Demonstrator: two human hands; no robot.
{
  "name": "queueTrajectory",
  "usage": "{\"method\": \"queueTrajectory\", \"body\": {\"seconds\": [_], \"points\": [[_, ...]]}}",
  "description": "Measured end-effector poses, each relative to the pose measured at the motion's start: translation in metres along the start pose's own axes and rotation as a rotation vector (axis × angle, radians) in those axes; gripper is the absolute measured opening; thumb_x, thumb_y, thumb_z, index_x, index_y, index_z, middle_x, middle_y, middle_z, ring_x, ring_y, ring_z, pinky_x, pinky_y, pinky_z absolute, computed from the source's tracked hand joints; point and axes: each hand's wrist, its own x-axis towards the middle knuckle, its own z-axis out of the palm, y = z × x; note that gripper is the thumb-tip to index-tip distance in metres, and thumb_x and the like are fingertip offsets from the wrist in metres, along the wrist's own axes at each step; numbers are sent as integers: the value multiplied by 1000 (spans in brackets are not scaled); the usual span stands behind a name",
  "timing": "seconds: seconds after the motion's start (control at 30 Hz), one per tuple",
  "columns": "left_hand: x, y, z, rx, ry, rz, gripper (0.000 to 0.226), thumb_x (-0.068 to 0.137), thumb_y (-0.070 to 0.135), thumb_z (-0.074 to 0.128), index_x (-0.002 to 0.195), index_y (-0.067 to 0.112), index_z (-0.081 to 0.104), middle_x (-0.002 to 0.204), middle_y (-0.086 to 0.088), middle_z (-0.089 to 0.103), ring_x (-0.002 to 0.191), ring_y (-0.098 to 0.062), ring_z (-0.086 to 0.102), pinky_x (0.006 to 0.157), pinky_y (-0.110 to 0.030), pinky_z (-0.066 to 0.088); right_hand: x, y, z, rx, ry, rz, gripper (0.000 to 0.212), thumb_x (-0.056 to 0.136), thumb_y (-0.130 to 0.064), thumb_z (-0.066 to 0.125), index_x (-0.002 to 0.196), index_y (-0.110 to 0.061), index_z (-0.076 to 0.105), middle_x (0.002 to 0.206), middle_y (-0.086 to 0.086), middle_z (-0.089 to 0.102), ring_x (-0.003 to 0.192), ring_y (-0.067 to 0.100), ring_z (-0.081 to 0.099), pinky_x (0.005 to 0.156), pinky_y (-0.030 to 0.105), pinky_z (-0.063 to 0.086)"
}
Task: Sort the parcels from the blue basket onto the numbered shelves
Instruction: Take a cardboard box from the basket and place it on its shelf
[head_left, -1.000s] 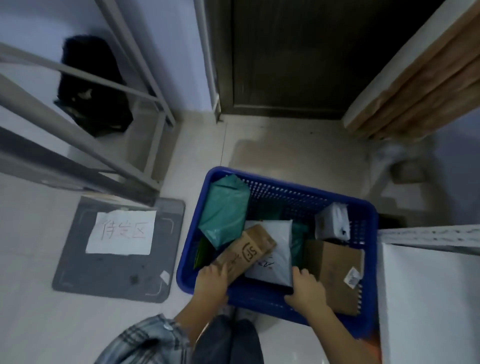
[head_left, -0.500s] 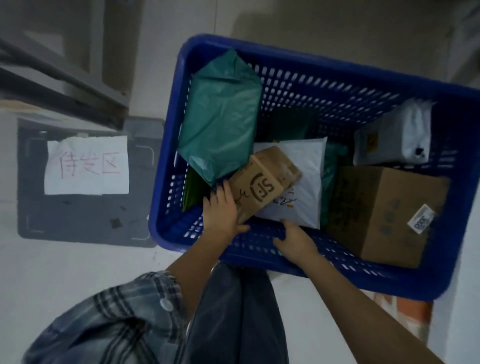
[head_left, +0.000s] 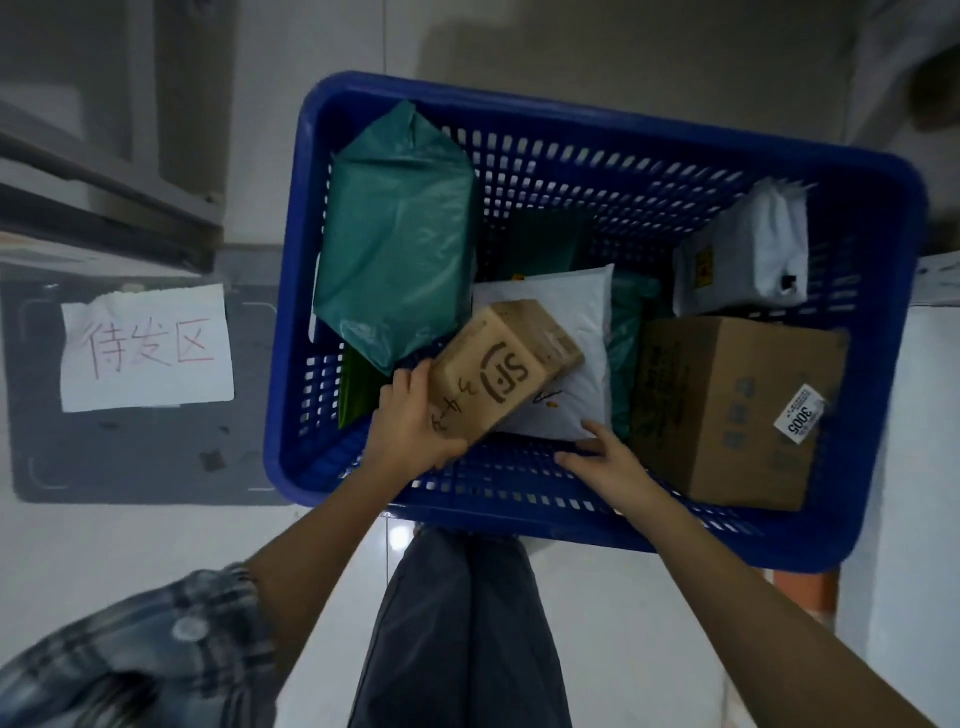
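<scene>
Parcels fill the blue basket (head_left: 878, 197); left hand (head_left: 415, 421) grips the SF box (head_left: 501, 376), right hand (head_left: 613, 462) spread on the white mailer (head_left: 582, 332).

1. Parcel sorting room: a blue basket (head_left: 878, 218) on a pale tiled floor holds courier parcels.
2. SF-marked carton (head_left: 506, 371); cardboard box (head_left: 727, 410) labelled 3005.
3. Grey floor mat (head_left: 140, 457) bearing a handwritten paper sign (head_left: 147, 349).
4. Metal shelf frame (head_left: 104, 192).

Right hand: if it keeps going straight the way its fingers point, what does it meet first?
Most likely the white mailer bag. The right hand points up-left into the blue basket, fingertips near the bag's lower corner; depth is unclear, so contact can't be confirmed.
</scene>
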Motion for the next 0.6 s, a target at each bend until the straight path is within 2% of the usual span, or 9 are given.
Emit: {"method": "queueTrajectory", "body": {"seconds": [0.07, 0.13, 0.2, 0.3, 0.37, 0.47, 0.53, 0.6], "points": [[4, -4, -14, -42, -10, 33, 82, 73, 33, 75, 141, 16, 32, 116, -5, 49, 107, -26, 52, 83, -37, 48, -2, -2, -9, 107, -1, 13, 74, 87, -28, 66, 147, -20, 24, 143, 7, 42, 125, 23, 46, 100, 32, 40], [10, -4, -18, 77, -241, 38, 100, 68, 43, 77, 147, 22, 19, 130, -7, 37, 117, -29, 47, 95, -42, 44, -2, -2, -13, 137, -15, 12, 74, 87, -30, 65, 148, -23, 24, 144, 5, 42, 128, 22, 44, 106, 38, 38], [9, 5, -11, 231, -410, 27, 121, 60, 55, 79, 149, 24, 4, 144, -9, 19, 129, -33, 35, 107, -49, 34, -1, -5, -10, 113, -70, -2, 69, 90, -29, 61, 148, -25, 24, 143, 3, 41, 130, 20, 42, 107, 36, 37], [3, 25, 19, 313, -339, 61, 129, 59, 53, 81, 149, 18, -4, 146, -11, 18, 132, -33, 32, 106, -50, 32, 4, -10, 8, 129, -137, -12, 54, 96, -27, 53, 145, -26, 29, 142, 3, 44, 127, 17, 44, 100, 32, 40], [0, 36, 39, 275, -256, 29, 123, 62, 47, 80, 149, 17, 0, 143, -12, 22, 128, -35, 34, 103, -50, 35, 10, -13, 19, 181, -82, 3, 47, 98, -24, 48, 143, -24, 34, 137, 3, 48, 118, 16, 49, 94, 30, 43], [-4, 41, 58, 310, -215, -26, 112, 68, 47, 76, 148, 16, 4, 142, -14, 22, 127, -36, 33, 104, -49, 33, 19, -16, 29, 301, 23, 129, 41, 98, -24, 47, 137, -15, 38, 128, 5, 50, 106, 17, 50, 87, 29, 46], [-5, 38, 65, 314, -202, -33, 112, 70, 50, 74, 149, 15, 2, 145, -15, 20, 130, -35, 31, 107, -48, 31, 23, -14, 32, 339, 23, 195, 40, 97, -25, 48, 135, -12, 39, 127, 6, 49, 104, 18, 49, 92, 31, 46], [-2, 33, 64, 277, -182, -22, 113, 70, 53, 73, 149, 16, 1, 147, -15, 19, 131, -34, 30, 107, -48, 31, 31, -9, 35, 252, 32, 218, 40, 97, -23, 46, 134, -9, 40, 132, 11, 47, 107, 20, 48, 102, 36, 42]]}}
